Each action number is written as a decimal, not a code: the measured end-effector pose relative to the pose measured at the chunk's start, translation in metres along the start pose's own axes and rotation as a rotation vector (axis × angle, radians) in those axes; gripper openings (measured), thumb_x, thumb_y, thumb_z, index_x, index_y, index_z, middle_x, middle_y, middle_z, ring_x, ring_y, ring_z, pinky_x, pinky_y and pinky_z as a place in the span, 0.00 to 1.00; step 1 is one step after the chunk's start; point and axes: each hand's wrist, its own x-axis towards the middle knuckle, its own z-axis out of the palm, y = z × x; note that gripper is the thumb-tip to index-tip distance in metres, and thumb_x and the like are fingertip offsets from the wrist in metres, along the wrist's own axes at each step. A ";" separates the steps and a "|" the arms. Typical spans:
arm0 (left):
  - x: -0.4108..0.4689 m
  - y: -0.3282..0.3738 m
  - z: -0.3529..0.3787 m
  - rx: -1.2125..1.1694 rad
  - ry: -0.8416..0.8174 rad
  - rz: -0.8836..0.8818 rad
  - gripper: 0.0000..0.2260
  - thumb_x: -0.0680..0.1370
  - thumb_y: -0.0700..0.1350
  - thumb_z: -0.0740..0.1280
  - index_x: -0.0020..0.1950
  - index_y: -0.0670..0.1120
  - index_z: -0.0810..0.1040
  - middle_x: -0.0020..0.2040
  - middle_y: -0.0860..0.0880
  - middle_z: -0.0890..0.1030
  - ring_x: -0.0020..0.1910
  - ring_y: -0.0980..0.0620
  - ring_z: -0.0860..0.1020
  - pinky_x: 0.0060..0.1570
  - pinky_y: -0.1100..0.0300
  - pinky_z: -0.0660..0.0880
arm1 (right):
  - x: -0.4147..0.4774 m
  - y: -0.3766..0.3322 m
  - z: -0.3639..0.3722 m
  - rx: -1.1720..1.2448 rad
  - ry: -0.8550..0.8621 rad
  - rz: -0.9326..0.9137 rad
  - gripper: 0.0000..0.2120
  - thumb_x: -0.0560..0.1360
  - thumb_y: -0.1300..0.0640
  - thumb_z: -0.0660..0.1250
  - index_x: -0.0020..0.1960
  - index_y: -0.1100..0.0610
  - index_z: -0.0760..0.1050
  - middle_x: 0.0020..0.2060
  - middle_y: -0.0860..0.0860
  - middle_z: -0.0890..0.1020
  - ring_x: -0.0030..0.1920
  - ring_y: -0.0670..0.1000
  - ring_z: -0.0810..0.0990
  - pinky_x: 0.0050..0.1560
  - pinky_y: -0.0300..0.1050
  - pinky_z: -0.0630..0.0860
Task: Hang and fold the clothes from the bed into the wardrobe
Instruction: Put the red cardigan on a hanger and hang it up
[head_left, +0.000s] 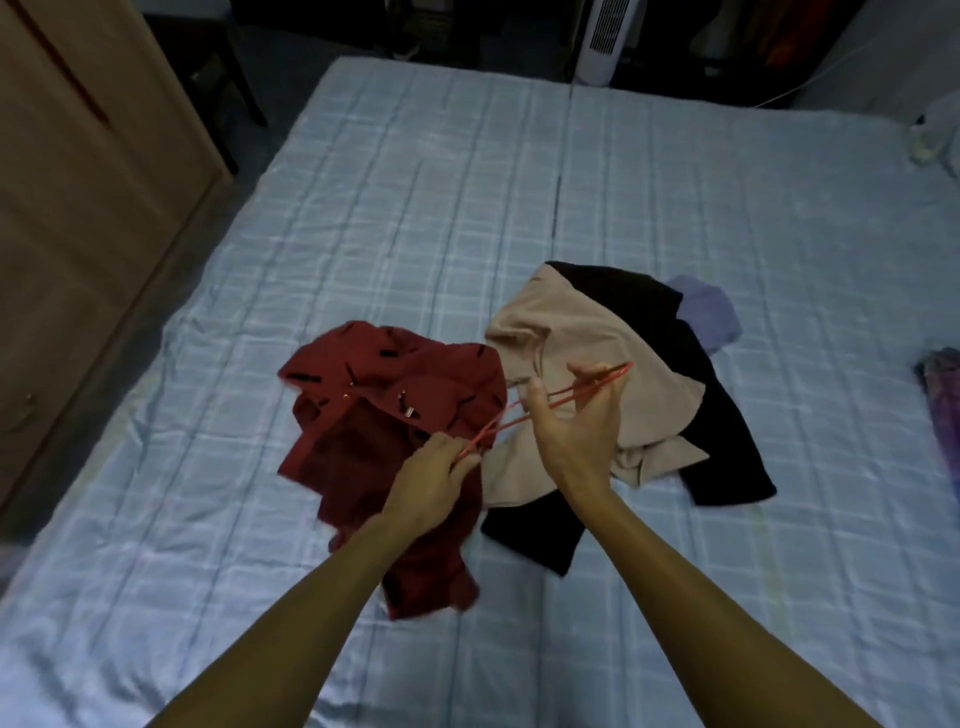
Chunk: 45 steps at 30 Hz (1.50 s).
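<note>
Left hand (434, 480) pinches hanger (621, 370) end, right hand (574, 423) grips its middle, above red shirt (374, 415) on bed (415, 208). Risk: thin hanger snags fabric, shirt slides off.

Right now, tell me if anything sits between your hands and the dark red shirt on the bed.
Nothing visible does. The left hand and right hand hold a thin red hanger over the dark red patterned shirt, which lies uncovered; the beige garment only meets its right edge.
</note>
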 end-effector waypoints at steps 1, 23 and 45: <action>0.001 0.007 0.001 0.011 0.015 -0.004 0.12 0.79 0.55 0.61 0.50 0.47 0.77 0.46 0.45 0.79 0.47 0.41 0.78 0.44 0.50 0.73 | 0.000 0.001 -0.007 0.004 -0.006 0.027 0.23 0.69 0.53 0.75 0.56 0.60 0.66 0.44 0.43 0.72 0.45 0.33 0.73 0.46 0.26 0.66; 0.003 -0.007 -0.018 -0.117 0.177 -0.062 0.22 0.74 0.43 0.67 0.68 0.46 0.69 0.62 0.46 0.71 0.55 0.48 0.75 0.52 0.53 0.75 | -0.010 0.100 -0.012 -0.851 -0.831 -0.109 0.12 0.79 0.57 0.58 0.59 0.55 0.76 0.50 0.58 0.83 0.49 0.61 0.80 0.46 0.50 0.75; 0.143 -0.090 -0.018 0.251 -0.195 0.048 0.11 0.80 0.52 0.61 0.50 0.46 0.77 0.46 0.45 0.81 0.46 0.43 0.78 0.42 0.54 0.70 | 0.000 0.124 0.106 -0.570 -0.796 0.041 0.32 0.75 0.57 0.65 0.75 0.60 0.57 0.65 0.61 0.70 0.61 0.60 0.73 0.61 0.56 0.72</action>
